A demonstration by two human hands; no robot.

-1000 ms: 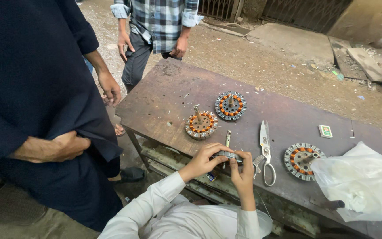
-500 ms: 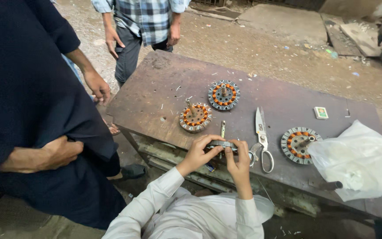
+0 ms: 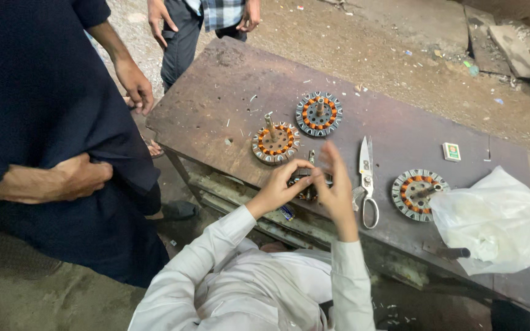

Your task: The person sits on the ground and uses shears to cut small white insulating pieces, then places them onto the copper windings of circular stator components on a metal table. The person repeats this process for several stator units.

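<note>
Long white sleeves, buttonless cuffs (creased cloth), bare grips (image 3: 305, 187)

head cam | high above, steeply down | mid-range | rusty table (image 3: 228, 79)
</note>
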